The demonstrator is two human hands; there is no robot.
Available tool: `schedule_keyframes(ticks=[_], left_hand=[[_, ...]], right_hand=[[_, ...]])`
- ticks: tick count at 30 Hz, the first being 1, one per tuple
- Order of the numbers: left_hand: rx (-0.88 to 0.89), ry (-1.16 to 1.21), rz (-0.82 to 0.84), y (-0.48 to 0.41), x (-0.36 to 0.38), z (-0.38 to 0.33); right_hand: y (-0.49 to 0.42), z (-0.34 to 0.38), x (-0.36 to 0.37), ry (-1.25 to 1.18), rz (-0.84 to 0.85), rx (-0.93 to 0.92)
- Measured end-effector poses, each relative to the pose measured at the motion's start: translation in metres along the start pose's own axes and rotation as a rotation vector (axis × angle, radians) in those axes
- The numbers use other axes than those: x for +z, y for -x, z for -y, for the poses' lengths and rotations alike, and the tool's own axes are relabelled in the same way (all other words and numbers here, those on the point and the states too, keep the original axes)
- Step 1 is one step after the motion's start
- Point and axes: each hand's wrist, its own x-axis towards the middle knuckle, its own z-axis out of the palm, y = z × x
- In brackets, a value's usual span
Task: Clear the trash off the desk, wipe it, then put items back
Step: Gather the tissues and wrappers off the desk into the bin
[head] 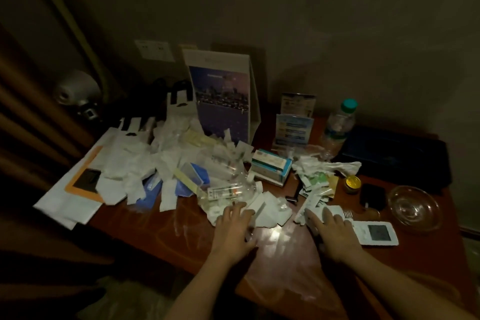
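**A:** We are looking down at a glossy reddish-brown wooden surface (161, 218). The litter is lying across its middle and far parts. It is a soft, creased heap of crumpled white paper and tissue (135, 163), with thin white plastic bags (124, 143) spreading toward the left edge.

**B:** We are also seeing a clear plastic bottle (228, 191) lying on its side in that heap, label up. A second wad of crumpled white tissue (327, 166) is sitting further right.

**A:** Our left hand (233, 231) is resting on torn white paper packaging (267, 209) at the near edge of the heap. Its fingers (230, 212) are straight and spread, gripping nothing. Our right hand (335, 236) is lying well to its right, fingers (313, 217) stretched flat over white paper wrappers (311, 205), likewise released.

**B:** Among the litter we are noticing a rectangular white-and-teal cardboard carton (271, 167). Behind it an upright clear plastic water bottle with a green cap (337, 127) is standing near a dark blue rectangular tray (394, 156).

**A:** Just beside our right hand a flat white plastic device with a dark square screen (376, 232) is lying, and past it a round clear glass bowl (413, 208) is catching the dim light.

**B:** At the back a tall folded card with a night city picture (223, 96) is standing by the wall.
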Motion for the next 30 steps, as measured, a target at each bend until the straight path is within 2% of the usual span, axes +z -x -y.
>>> schedule_keyframes(ticks=[3,8,13,19,23,30], left_hand=[[0.116,-0.025,0.066,-0.027,0.008,0.010],[0.418,-0.070,0.233,-0.064,0.014,0.018],[0.589,-0.168,0.354,-0.090,0.024,0.037],[0.588,-0.155,0.390,-0.104,0.028,0.035],[0.527,-0.056,0.324,-0.117,0.025,0.026],[0.488,-0.167,0.360,-0.125,0.028,0.017]], right_hand=[[-0.005,0.007,0.002,-0.041,0.010,0.017],[-0.005,0.018,0.001,-0.085,0.021,0.076],[-0.006,0.037,0.003,-0.097,0.029,0.117],[0.001,0.048,0.008,-0.150,0.013,0.196],[0.000,0.049,0.003,-0.144,0.022,0.199],[-0.008,0.046,-0.001,-0.130,0.061,0.197]])
